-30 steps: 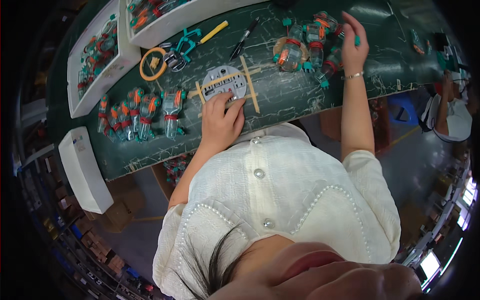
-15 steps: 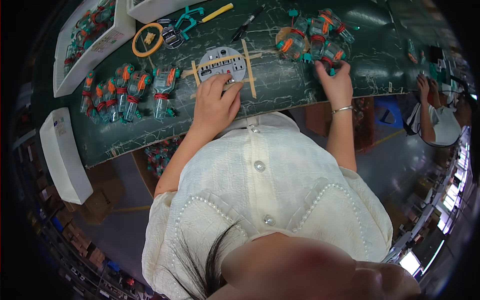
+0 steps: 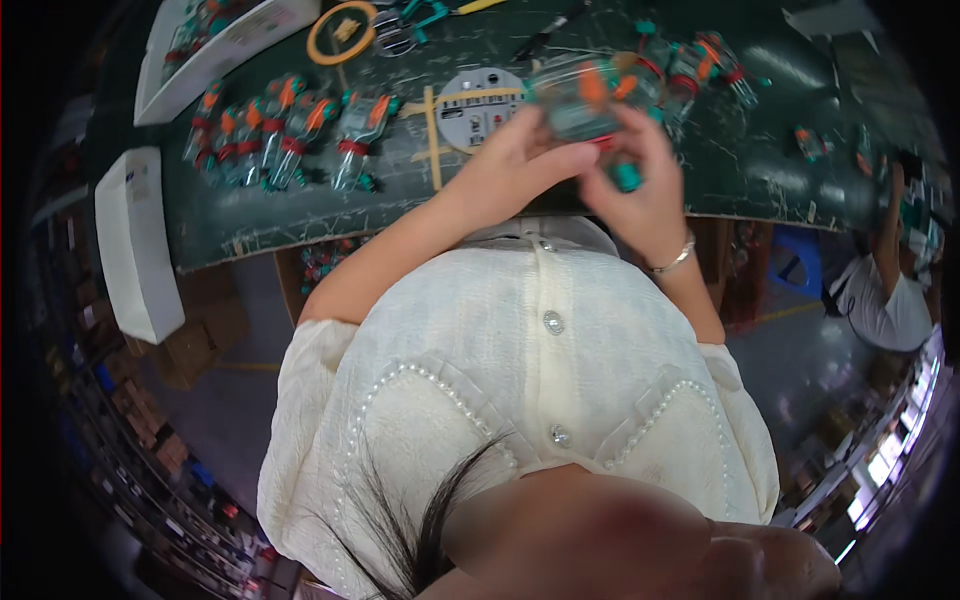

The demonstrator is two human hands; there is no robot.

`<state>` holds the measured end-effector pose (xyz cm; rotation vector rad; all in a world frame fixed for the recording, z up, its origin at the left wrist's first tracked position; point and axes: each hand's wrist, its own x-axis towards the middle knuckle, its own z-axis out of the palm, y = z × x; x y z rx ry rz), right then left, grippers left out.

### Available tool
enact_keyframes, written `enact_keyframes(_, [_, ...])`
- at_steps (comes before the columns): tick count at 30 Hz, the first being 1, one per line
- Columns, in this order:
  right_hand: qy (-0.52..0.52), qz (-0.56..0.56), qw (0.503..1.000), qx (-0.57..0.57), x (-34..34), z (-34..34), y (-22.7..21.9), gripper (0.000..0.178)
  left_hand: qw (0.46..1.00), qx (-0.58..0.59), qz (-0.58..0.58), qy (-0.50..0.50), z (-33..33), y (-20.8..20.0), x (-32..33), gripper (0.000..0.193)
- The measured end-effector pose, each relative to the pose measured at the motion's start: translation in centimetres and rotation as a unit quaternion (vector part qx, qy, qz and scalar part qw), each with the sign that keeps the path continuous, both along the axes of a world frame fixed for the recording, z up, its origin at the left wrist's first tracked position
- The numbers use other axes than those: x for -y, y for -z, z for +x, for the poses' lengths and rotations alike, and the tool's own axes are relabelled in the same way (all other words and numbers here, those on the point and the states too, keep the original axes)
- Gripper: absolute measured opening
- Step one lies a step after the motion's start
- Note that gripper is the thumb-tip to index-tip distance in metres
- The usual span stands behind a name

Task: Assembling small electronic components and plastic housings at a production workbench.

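Above the bench, both my hands hold a clear plastic device (image 3: 572,98) with orange and teal parts and a red band; motion blurs it slightly. My left hand (image 3: 512,165) grips its left and lower side, with the thumb stretched across below it. My right hand (image 3: 640,180) is closed around its right side, near the red band and a teal end piece. Just left of the held device, a round grey plate (image 3: 465,110) with slots and small components lies between strips of tan tape (image 3: 433,135), partly hidden by my left hand.
Similar devices stand in a group at left (image 3: 290,130) and another lies at right (image 3: 725,65). White bins (image 3: 250,50) and a white tray (image 3: 135,250) are at left. An orange tape roll (image 3: 312,42) and black pen (image 3: 550,30) lie behind. A co-worker (image 3: 885,300) sits far right.
My right hand has brought a device from the right-hand group toward the middle. My left hand has left the round plate and moved right to hold the device too. The view has shifted.
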<state>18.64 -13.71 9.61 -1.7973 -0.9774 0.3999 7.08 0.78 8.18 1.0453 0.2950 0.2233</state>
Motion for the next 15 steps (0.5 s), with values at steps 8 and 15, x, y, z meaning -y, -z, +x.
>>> enact_keyframes(8, [-0.105, -0.005, 0.981, -0.166, -2.4, 0.7, -0.7, 0.033, 0.991, 0.021, 0.046, -0.121, -2.7, -0.3, -4.2, 0.026])
enact_keyframes(15, [-0.219, -0.16, 0.942, -0.198, -4.6, 0.9, -0.1, 0.022, 0.991, 0.033, 0.061, -0.112, -3.7, -0.3, -4.5, 0.029])
